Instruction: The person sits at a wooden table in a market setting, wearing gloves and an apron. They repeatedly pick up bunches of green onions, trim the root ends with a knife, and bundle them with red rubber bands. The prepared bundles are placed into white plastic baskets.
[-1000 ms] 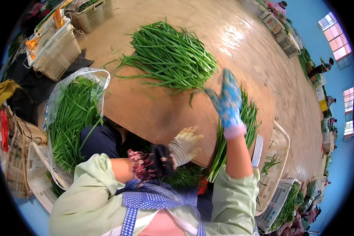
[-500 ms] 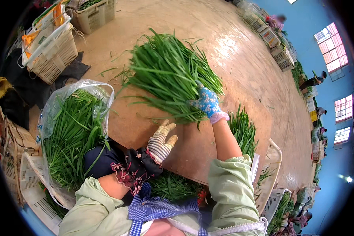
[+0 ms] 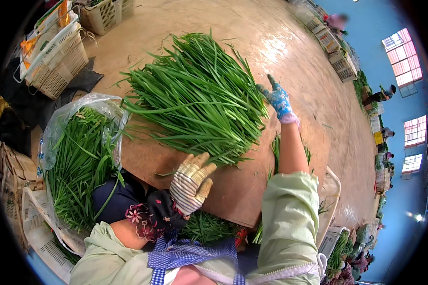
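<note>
Green chive bundle (image 3: 199, 99), now fanned wider across tabletop (image 3: 252, 190); both hands released, open: left hand (image 3: 191, 183) beside stem ends, right hand (image 3: 277, 99) at far edge.

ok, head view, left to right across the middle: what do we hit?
White plastic crates → clear bag of green leaves → left hand in a striped glove → big pile of green leaves on the board → right hand in a blue glove.

You wear a knitted striped cloth glove on your left hand (image 3: 191, 183) and a blue patterned cloth glove on your right hand (image 3: 277, 98), beside smooth glossy green leaves (image 3: 199, 97) on a matt brown board (image 3: 233, 190), with a clear shiny plastic bag (image 3: 64, 118) nearby.
</note>
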